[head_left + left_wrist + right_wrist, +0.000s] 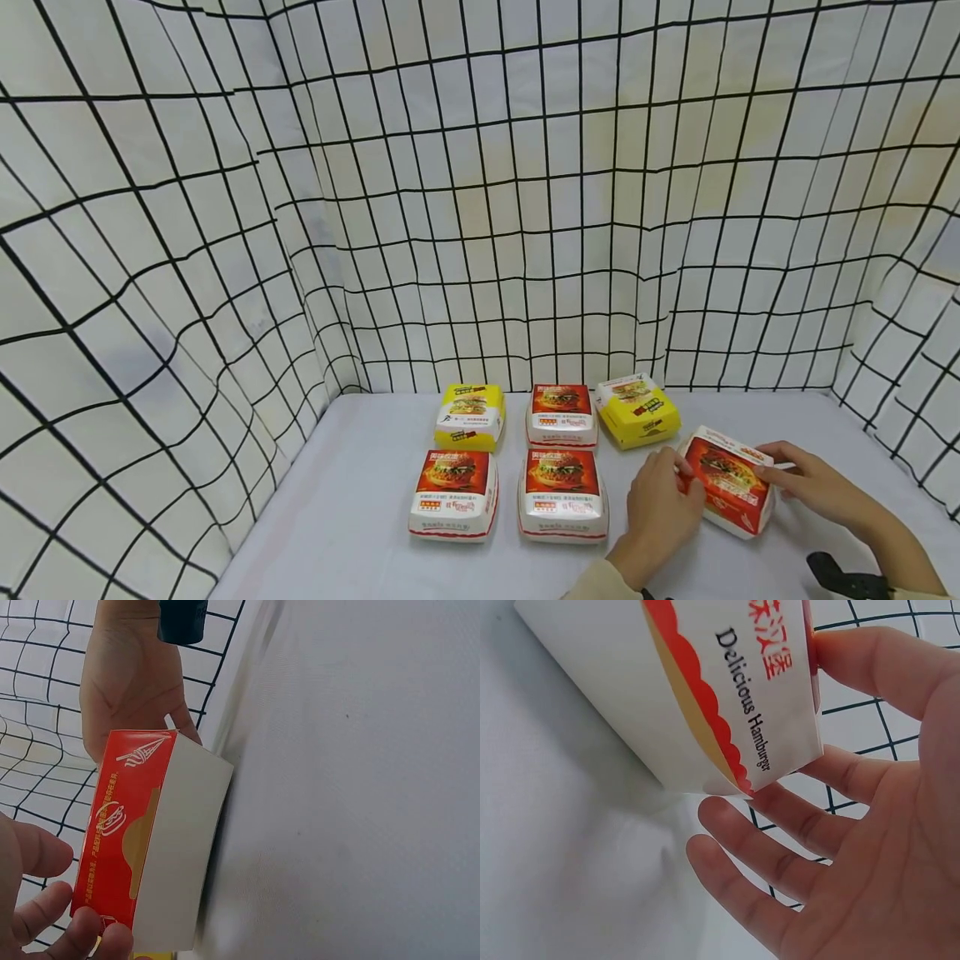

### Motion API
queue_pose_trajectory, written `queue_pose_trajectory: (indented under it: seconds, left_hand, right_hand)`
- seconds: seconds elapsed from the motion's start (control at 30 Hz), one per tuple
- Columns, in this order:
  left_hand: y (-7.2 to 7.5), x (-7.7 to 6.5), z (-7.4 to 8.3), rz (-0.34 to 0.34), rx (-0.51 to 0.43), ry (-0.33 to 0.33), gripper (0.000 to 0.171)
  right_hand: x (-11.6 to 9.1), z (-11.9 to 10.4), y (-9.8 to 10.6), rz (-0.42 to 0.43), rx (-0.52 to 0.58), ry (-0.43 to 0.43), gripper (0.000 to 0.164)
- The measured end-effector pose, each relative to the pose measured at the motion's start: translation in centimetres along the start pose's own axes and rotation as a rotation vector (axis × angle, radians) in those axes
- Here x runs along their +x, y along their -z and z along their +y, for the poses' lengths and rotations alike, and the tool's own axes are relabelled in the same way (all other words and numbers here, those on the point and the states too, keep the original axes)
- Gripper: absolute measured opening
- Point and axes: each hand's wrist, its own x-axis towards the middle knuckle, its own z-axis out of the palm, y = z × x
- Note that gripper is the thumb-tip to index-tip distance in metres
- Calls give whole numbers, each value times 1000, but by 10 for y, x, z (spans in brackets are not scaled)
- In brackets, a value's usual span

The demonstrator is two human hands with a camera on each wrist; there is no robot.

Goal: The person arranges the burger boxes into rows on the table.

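Note:
A red and white hamburger box (729, 481) sits at an angle on the white table at the right, its lid closed and printed with a burger picture. My left hand (663, 504) holds its left edge with bent fingers; in the left wrist view the fingertips (84, 930) meet the red side panel. At the opposite side, my right hand (817, 483) pinches the far right corner. The right wrist view shows the thumb (855, 660) against the top edge and fingers spread below the white side of the box (727, 697), which reads "Delicious Hamburger".
To the left stand three more red and white boxes, one behind (562, 417) and two in front (564, 496) (453, 496). Two yellow boxes (470, 417) (638, 410) stand in the back row. White cloth walls with black grid netting (487, 208) enclose the table (337, 500).

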Motion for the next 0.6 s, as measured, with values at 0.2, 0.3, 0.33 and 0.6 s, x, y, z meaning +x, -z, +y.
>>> queue_pose_trajectory:
  seconds: [0.2, 0.3, 0.33, 0.6]
  left_hand:
    - [-2, 1, -3, 0, 36, 4, 23]
    - [-2, 1, -4, -5, 53, 16, 25]
    - [-3, 1, -4, -5, 60, 19, 25]
    - [-3, 3, -5, -12, 68, 30, 29]
  right_hand:
    - [0, -1, 0, -2, -28, -17, 56]
    - [0, -2, -1, 2, -36, -22, 51]
    - [0, -3, -1, 2, -33, -22, 49]
    - [-3, -3, -2, -14, 35, 5, 43]
